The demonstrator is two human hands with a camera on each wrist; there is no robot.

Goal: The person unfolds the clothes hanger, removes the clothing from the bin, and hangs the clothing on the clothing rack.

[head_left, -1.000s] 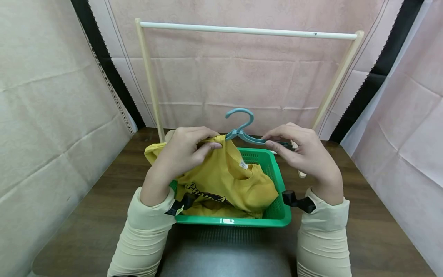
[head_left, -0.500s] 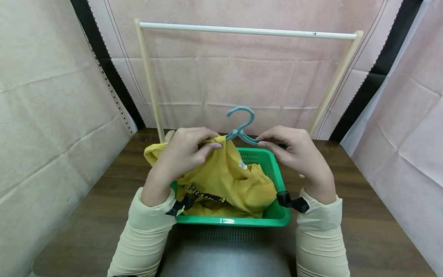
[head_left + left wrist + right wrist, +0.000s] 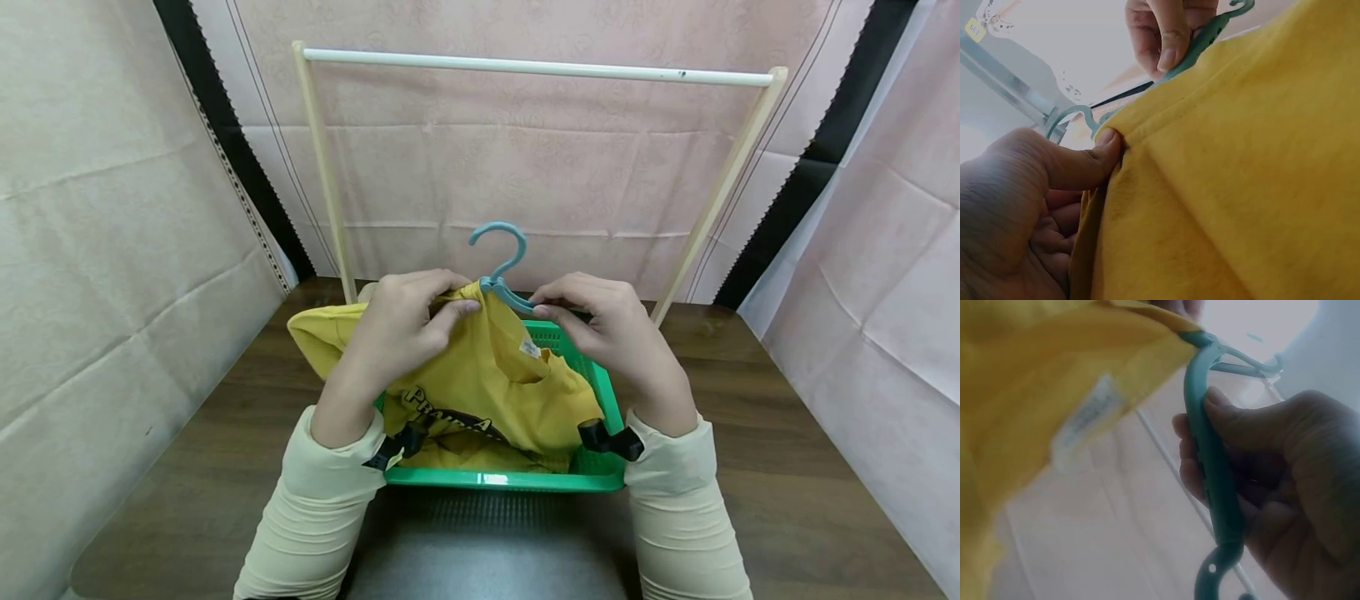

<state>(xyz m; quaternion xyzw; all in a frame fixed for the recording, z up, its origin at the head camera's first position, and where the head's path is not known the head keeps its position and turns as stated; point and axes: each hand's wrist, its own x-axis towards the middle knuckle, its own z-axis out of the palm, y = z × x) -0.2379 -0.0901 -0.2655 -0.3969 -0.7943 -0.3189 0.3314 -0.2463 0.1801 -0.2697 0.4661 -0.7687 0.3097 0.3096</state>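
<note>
A yellow shirt [image 3: 517, 383] with dark lettering hangs partly over the green basket [image 3: 506, 478]. My left hand [image 3: 408, 321] pinches its edge between thumb and fingers; in the left wrist view the thumb presses on the seam of the yellow cloth [image 3: 1229, 137]. A blue-green clothes hanger [image 3: 504, 271] has one arm inside the shirt's neck, its hook pointing up. With my right hand [image 3: 600, 321] I hold the bare arm of the hanger [image 3: 1210, 450], thumb on one side and fingers on the other. A white label [image 3: 1088, 419] shows on the shirt. The covered hanger arm is hidden.
Behind the basket stands a clothes rack with a white top bar [image 3: 525, 64] and cream side posts [image 3: 326, 175]. Pale cloth walls [image 3: 487, 167] enclose the dark wooden table [image 3: 780, 467].
My right hand has moved left with the hanger, whose hook also shifted left and slightly up. The shirt's left side has spread a little farther out.
</note>
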